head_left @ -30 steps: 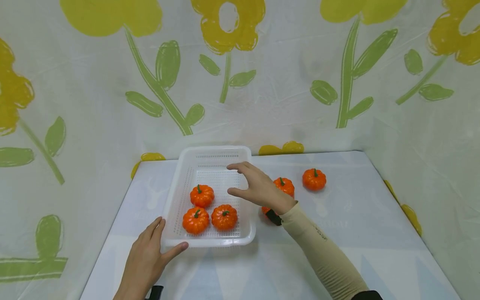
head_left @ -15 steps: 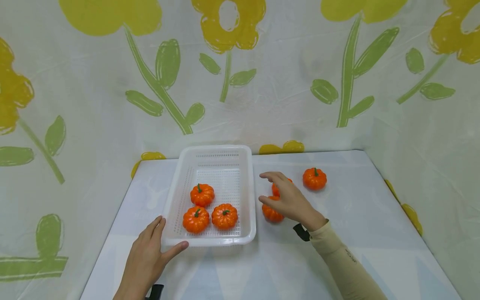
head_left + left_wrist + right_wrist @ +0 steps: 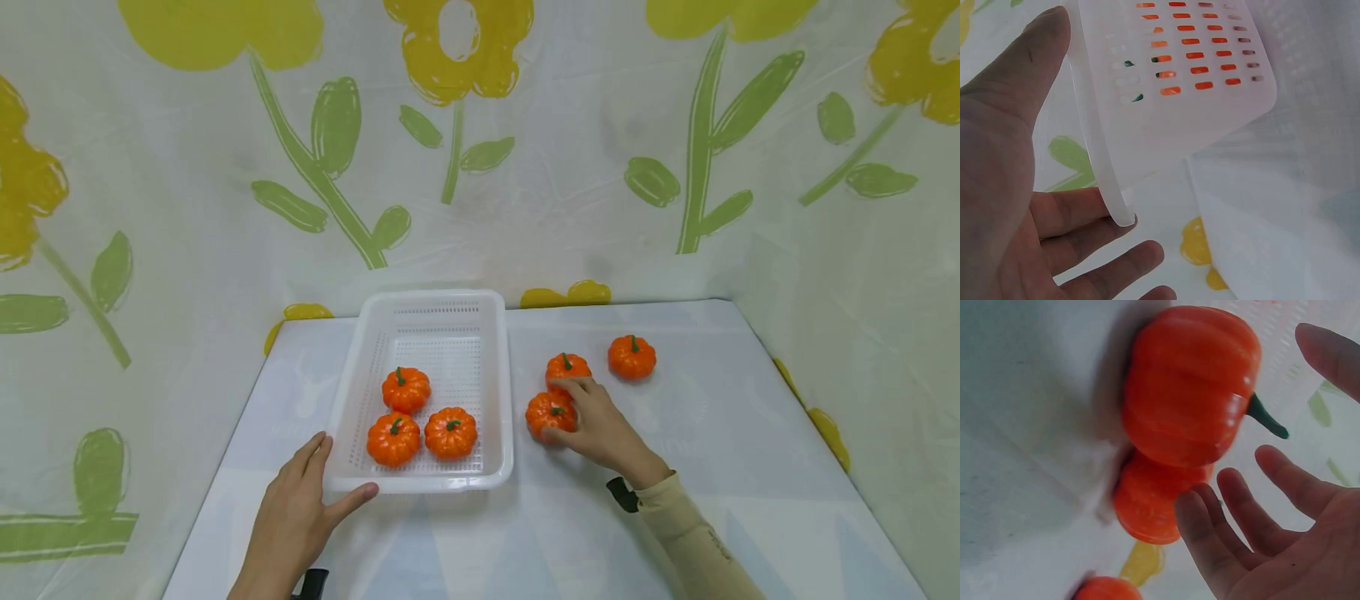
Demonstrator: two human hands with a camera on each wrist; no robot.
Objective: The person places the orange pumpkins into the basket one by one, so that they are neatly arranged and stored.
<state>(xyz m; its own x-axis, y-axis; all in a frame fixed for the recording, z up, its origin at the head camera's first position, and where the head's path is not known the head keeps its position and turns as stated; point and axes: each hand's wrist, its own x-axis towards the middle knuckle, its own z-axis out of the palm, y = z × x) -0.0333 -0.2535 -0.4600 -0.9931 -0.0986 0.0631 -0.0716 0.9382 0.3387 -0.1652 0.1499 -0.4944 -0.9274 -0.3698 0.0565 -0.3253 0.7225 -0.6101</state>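
A white plastic basket [image 3: 345,417] with slotted walls holds three small orange pumpkins [image 3: 450,433] with green stems. Resting on the rim at its near left corner is my left hand [image 3: 288,508], thumb along the near side and fingers along the left, not curled around it. My right hand [image 3: 607,429] hovers right of the basket over a pumpkin [image 3: 546,417], fingers and thumb spread around it. In the right wrist view a gap shows between the fingers and that nearest pumpkin [image 3: 1188,387]. A second pumpkin [image 3: 567,367] sits just behind it.
Farther right on the table stands another pumpkin [image 3: 632,358]. The white table [image 3: 675,467] meets a flower-print curtain [image 3: 570,183] at the back and both sides.
My right hand has moved from over the basket to the right, then down over the nearer loose pumpkin. The left hand and the basket stay in place.
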